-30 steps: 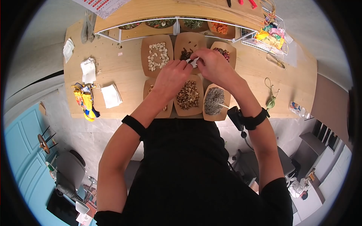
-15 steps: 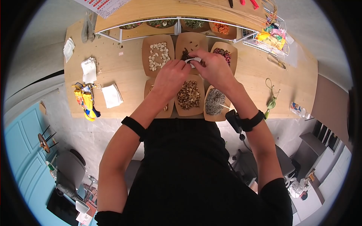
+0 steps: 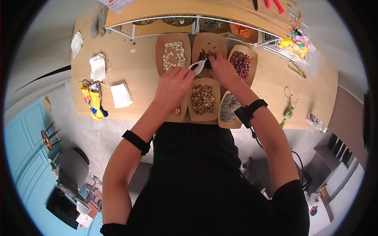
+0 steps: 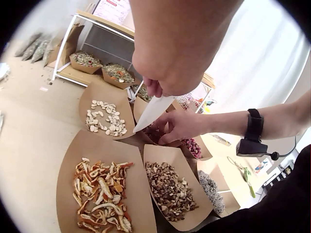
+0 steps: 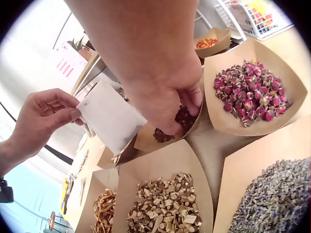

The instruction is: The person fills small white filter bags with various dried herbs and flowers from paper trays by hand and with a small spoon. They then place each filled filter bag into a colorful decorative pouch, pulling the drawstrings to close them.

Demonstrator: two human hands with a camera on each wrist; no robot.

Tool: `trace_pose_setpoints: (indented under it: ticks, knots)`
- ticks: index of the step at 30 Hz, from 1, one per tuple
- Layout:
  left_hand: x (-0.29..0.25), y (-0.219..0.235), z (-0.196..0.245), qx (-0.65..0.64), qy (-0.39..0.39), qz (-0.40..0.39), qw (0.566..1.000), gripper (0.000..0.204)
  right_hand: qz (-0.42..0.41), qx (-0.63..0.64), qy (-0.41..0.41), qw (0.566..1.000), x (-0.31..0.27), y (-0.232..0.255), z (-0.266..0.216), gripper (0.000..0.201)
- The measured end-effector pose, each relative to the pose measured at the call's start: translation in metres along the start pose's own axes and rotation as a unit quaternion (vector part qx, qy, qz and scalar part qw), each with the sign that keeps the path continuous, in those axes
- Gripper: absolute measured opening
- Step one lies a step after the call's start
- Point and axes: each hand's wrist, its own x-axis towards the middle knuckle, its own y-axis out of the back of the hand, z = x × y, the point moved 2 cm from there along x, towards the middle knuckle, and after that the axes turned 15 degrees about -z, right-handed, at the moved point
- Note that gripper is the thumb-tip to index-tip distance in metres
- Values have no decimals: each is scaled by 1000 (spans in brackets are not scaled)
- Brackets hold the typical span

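My left hand (image 3: 173, 87) pinches a white tea bag (image 5: 111, 116) by its upper edge; the bag hangs beside the paper tray (image 3: 214, 39) of dark brown dried herb (image 5: 184, 119). Inside that tray, my right hand (image 3: 223, 71) has its fingertips down in the herb, thumb and fingers curled around some of it. White dried slices (image 3: 174, 55) fill part of the tray to the left, and dried rosebuds (image 3: 241, 65) the one to the right. Nearer my body are trays of orange-edged peel strips (image 4: 102, 194), chopped brown pieces (image 3: 203, 100) and lavender (image 3: 229, 108).
A wooden shelf (image 3: 157, 11) with more herb trays beneath stands at the back. To the left lie white bags (image 3: 121, 95) and a yellow pouch (image 3: 91, 96). At right are a wire basket (image 3: 299, 55), a green tassel (image 3: 289, 112) and a small bottle (image 3: 316, 122).
My right hand has let go of the tea bag and moved down into the dark herb. My left hand now holds the bag alone. The head view has shifted slightly.
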Motion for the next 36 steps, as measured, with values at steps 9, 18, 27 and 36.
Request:
trace_pose_setpoints:
  ticks: [9,18,27,36]
  knots:
    - [10,-5,2,36,-26,38,998,23,37,116,-1,993,4,5,14,18]
    - [25,-16,-1,7,-20,15,1000,28,53,341,-42,938,-38,87,-14,16]
    - [26,-24,-3,-2,-18,23,1000,30,-11,334,45,941,-28,74,-31,18]
    - [21,-27,-3,-18,-31,47,998,27,-37,295,55,953,-21,70,-34,20]
